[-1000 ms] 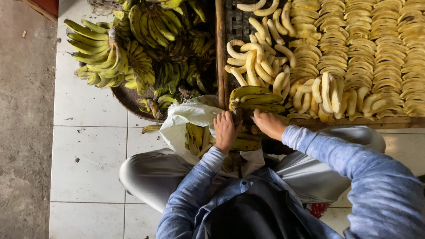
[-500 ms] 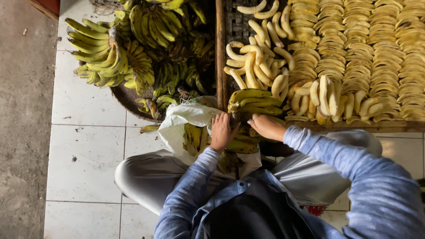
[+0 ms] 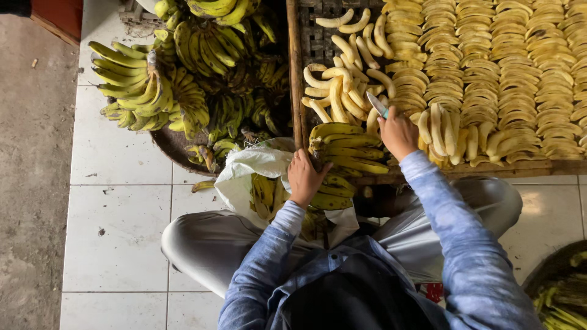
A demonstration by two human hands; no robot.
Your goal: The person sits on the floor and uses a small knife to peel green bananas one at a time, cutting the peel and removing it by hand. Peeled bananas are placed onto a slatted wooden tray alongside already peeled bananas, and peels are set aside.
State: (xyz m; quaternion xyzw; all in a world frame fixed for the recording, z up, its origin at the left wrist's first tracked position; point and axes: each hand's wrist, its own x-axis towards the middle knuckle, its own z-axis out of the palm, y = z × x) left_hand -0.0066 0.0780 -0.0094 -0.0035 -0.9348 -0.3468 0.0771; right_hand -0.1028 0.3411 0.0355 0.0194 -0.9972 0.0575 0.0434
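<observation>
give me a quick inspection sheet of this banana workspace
surface: white tiled floor, bare concrete strip at far left.
job's things: bunch of yellow-green bananas on the lap; small knife; wooden tray with peeled bananas in neat rows and a looser pile beside them.
clutter: white sack holding banana peels; unpeeled bunches heaped in a round basket.
grippers: left hand in a grip on the lap bunch; right hand closed on the knife over the tray.
cables: nothing seen.
surroundings: a second basket with greenish bananas at lower right.
</observation>
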